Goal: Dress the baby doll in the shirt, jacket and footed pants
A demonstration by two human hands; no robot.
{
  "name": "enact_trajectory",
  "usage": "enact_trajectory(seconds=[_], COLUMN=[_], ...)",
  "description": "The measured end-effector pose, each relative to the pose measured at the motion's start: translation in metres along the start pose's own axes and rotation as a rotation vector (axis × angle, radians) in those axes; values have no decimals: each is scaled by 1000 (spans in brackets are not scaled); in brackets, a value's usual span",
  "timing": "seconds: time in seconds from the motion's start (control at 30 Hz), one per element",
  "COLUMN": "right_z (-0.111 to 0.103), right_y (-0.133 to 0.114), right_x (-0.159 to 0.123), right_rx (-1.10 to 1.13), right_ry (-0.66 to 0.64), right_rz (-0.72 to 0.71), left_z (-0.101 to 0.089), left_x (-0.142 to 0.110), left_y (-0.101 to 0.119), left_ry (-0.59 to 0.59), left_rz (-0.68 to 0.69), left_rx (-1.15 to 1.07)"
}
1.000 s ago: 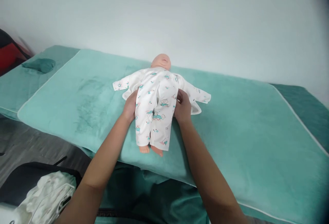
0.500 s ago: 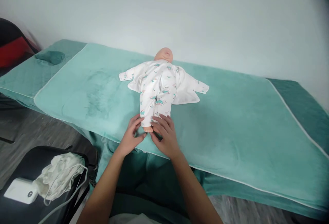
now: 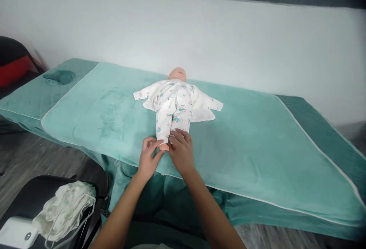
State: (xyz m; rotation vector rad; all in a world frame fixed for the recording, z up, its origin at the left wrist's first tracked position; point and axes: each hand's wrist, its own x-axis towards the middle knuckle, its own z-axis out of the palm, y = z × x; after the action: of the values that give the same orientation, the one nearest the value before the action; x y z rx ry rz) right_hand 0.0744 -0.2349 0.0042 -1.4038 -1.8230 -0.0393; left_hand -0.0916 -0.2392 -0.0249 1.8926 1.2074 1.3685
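Note:
A baby doll (image 3: 177, 74) lies on its back on a green padded bed (image 3: 243, 153), its head toward the wall. It wears white printed trousers (image 3: 165, 113) and a white jacket (image 3: 203, 108) spread open at both sides. At the doll's left-hand foot in view (image 3: 164, 147), my left hand (image 3: 149, 157) pinches the trouser cuff between thumb and fingers. My right hand (image 3: 181, 150) is curled around the bottom of the trouser legs from the other side, its fingers on the fabric. The doll's other foot is hidden behind my right hand.
Left of me a black chair (image 3: 34, 191) carries a crumpled pale cloth (image 3: 68, 207), a white device (image 3: 18, 232) and a white cable. Another dark chair with a red item (image 3: 14, 71) stands beyond the bed's far left end. A white wall (image 3: 228, 43) borders the bed's far side.
My view has tilted up, bringing a dark band on the wall into sight. My left fingers have closed on the trouser cuff, and my right hand has drawn in closer to the foot.

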Motion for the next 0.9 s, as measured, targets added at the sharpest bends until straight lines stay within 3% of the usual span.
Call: enact_trajectory(seconds=[0.1,0.3,0.5,0.6,0.73,0.9], right_z=[-6,-18,-29,-27,-22,-27], right_y=[-11,-23,14,32,40,32], right_x=[-5,-40,-60,-61,-52,-37], right_rx=[113,170,191,151,86,196], right_ry=[11,12,52,16,-23,-40], right_rz=[11,13,206,312,292,221], left_z=[-9,-13,-16,-13,0,15], left_x=[3,4,-6,-6,7,31], left_y=[8,11,4,10,27,42], left_ry=[18,-5,-6,30,-128,-330], left_rz=[-16,-3,-44,94,307,391], left_rx=[1,3,100,237,392,574])
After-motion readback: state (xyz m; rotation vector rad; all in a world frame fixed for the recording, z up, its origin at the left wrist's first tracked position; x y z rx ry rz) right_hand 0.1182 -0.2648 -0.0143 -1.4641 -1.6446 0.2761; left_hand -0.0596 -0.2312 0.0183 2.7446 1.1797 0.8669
